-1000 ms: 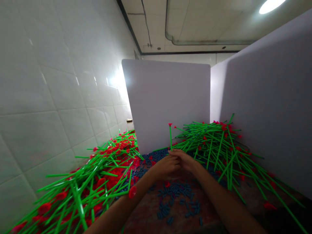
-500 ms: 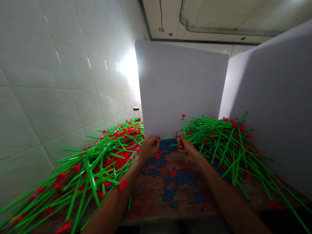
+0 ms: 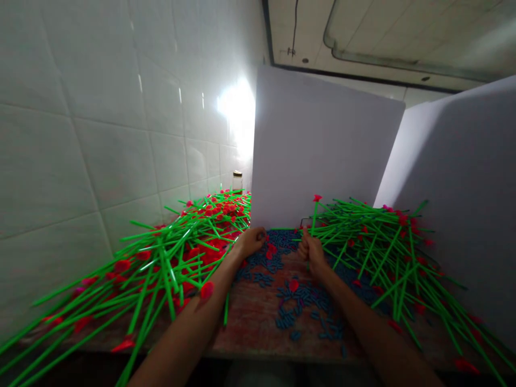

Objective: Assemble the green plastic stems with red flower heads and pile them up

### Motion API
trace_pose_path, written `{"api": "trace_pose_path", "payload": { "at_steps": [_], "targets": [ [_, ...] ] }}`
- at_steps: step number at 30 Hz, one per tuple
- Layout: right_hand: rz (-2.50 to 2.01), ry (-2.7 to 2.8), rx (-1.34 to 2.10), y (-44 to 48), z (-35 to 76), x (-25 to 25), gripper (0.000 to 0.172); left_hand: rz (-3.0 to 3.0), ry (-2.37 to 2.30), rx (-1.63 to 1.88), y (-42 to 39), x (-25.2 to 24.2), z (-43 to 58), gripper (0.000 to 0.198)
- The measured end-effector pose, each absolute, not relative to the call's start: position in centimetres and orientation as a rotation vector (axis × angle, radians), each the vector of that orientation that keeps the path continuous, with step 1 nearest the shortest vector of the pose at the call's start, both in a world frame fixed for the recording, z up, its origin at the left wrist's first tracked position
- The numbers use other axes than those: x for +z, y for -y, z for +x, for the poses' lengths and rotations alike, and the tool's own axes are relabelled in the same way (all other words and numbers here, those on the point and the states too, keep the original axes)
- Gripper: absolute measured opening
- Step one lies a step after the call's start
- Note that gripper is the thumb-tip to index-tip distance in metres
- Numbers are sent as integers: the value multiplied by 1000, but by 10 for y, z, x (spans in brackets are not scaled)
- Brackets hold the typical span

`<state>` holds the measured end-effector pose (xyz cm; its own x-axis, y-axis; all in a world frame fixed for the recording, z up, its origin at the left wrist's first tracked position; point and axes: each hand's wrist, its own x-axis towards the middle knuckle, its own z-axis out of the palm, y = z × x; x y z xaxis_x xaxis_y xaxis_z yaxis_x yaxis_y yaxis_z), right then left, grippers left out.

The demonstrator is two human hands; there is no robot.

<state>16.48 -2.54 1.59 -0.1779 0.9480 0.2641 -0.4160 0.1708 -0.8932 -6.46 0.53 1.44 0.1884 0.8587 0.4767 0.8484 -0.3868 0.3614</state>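
My right hand (image 3: 312, 252) is closed round a green stick (image 3: 314, 217) that stands nearly upright, its red flared cap (image 3: 317, 198) at the top. To its left, my left hand (image 3: 252, 241) has thumb and fingers curled together over the table; whatever they hold, if anything, is too small to make out. Small dark blue pieces (image 3: 282, 242) lie scattered between and below both hands. Among them sit a few loose red caps (image 3: 293, 285).
Heaps of green sticks with red caps lie to the left (image 3: 169, 252) and right (image 3: 387, 242) on the worn wooden table (image 3: 250, 322). A pale upright panel (image 3: 322, 134) stands behind, another panel (image 3: 463, 188) at the right. A lidded jar (image 3: 237, 183) is by the tiled wall (image 3: 121, 161).
The view has swung slightly left, so everything sits farther right in it. My right hand still grips the upright stick, and my left fingers stay curled.
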Motion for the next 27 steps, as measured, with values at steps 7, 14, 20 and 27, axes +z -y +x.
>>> {"api": "trace_pose_path", "payload": {
  "at_steps": [7, 14, 20, 27],
  "targets": [
    [-666, 1229, 1323, 28, 160, 14, 62, 2416, -1661, 1034, -9, 13, -63, 19],
    [-625, 1206, 1391, 28, 169, 12, 61, 2434, -1657, 1027, -7, 15, -63, 20],
    [-572, 1166, 1407, 28, 175, 11, 60, 2420, -1652, 1017, -5, 17, -61, 22],
    [-675, 1263, 1388, 29, 170, -3, 58, 2444, -1662, 971, -4, 21, -64, 19]
  ]
}}
